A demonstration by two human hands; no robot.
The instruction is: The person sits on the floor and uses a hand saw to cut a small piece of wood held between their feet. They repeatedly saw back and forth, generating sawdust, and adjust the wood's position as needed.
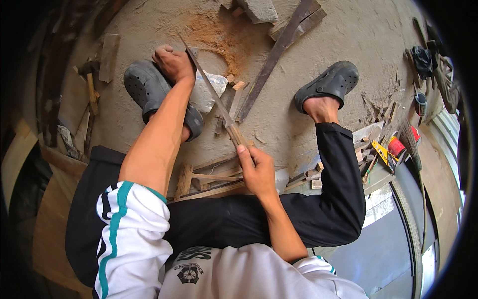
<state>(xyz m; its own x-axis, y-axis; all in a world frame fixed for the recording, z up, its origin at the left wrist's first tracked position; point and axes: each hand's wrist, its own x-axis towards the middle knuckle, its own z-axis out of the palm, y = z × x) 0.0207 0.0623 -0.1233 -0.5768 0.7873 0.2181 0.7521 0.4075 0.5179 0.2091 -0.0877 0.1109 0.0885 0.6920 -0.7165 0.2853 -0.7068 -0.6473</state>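
Observation:
My right hand (257,170) is closed round the wooden handle of a long tapered blade (215,95), thumb along the handle. Seen nearly edge-on, the blade slants up and left, its tip beyond my left hand; no teeth can be made out. Beside the inner edge of my left clog (144,82), my left hand (174,64) is curled into a fist low over the floor, just left of the blade. What its fingers hold, if anything, is hidden. Partly behind the blade lies a whitish stone block (208,93), with small wood offcuts (236,99) to its right.
Orange sawdust (211,37) covers the floor ahead. A dark long bar (274,62) leans on a wood block (308,22) near a grey block (259,10). At left lies a hammer (91,87). Wood scraps, a red can (396,147) and a broom (411,144) stand right.

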